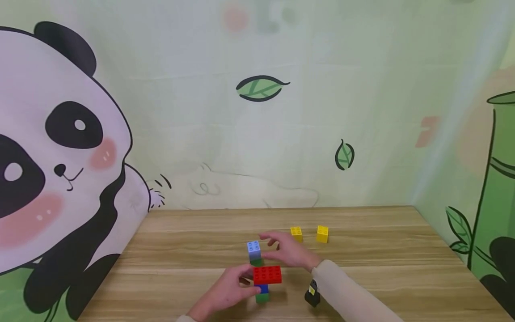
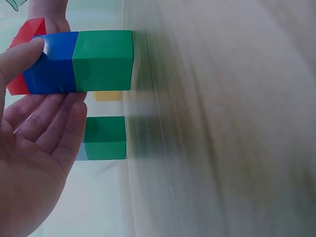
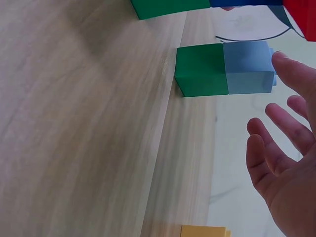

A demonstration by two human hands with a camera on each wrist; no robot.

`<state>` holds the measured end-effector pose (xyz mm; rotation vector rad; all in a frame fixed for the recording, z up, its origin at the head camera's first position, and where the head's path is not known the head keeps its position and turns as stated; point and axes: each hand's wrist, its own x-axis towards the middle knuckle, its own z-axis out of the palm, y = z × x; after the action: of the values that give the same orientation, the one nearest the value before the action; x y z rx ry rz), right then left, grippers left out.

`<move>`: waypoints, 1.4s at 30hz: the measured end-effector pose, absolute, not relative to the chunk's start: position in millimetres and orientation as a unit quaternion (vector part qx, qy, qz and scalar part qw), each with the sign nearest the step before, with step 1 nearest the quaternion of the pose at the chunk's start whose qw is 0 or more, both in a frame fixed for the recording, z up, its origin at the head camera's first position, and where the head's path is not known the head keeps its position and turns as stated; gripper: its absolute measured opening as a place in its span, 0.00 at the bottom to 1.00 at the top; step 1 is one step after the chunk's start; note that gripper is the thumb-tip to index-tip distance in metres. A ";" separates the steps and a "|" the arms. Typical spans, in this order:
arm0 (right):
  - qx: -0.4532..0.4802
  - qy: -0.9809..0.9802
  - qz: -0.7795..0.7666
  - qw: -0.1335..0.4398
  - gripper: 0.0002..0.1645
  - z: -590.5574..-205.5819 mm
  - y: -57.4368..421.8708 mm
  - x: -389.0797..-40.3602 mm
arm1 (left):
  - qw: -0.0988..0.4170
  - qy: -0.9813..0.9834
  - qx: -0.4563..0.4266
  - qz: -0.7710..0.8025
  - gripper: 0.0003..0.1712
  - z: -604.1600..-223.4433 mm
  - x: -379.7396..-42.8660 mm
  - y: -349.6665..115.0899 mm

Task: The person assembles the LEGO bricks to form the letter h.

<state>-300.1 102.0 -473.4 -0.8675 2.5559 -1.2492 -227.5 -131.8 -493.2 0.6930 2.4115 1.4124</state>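
Note:
My left hand (image 1: 234, 287) holds a stack of toy building bricks, with its thumb against the blue brick (image 2: 54, 64) in the middle and its fingers on the far side. Under that blue brick is a green brick (image 2: 103, 60); a longer red brick (image 1: 267, 274) caps the stack and juts out to the right. Just behind stands a shorter stack, a light blue brick (image 1: 254, 249) on another green brick (image 3: 202, 70). My right hand (image 1: 287, 249) is beside this one, fingers spread and loosely bent, thumb tip close to the light blue brick's top, holding nothing.
Two yellow bricks, a left one (image 1: 296, 233) and a right one (image 1: 322, 234), stand farther back on the wooden table (image 1: 181, 250). A small black object (image 1: 312, 295) with a yellow mark shows by the right sleeve. A printed cloth (image 1: 193, 112) surrounds the table.

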 end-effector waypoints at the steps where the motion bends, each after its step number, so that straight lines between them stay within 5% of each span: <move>1: -0.289 0.857 -0.418 0.086 0.34 -473.3 101.3 -300.9 | 0.133 0.828 0.237 0.490 0.18 -493.5 -227.7 -131.7; 10: -0.284 0.856 -0.417 0.110 0.35 -478.8 96.6 -306.3 | 0.121 0.819 0.268 0.493 0.23 -545.5 -257.9 -143.1; 17: -0.286 0.853 -0.421 0.118 0.34 -482.2 94.2 -307.8 | 0.128 0.827 0.242 0.491 0.18 -502.6 -233.0 -132.0; 36: -0.272 0.849 -0.443 0.096 0.24 -485.1 99.0 -304.0 | 0.124 0.822 0.267 0.487 0.25 -529.8 -251.2 -139.6; 42: -0.250 0.850 -0.455 0.082 0.24 -485.2 113.7 -299.0 | 0.116 0.819 0.281 0.486 0.28 -511.8 -241.4 -136.3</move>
<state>-299.0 113.7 -485.2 -0.7476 2.5400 -1.3601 -241.4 -136.3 -511.8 0.8241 2.3981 1.4238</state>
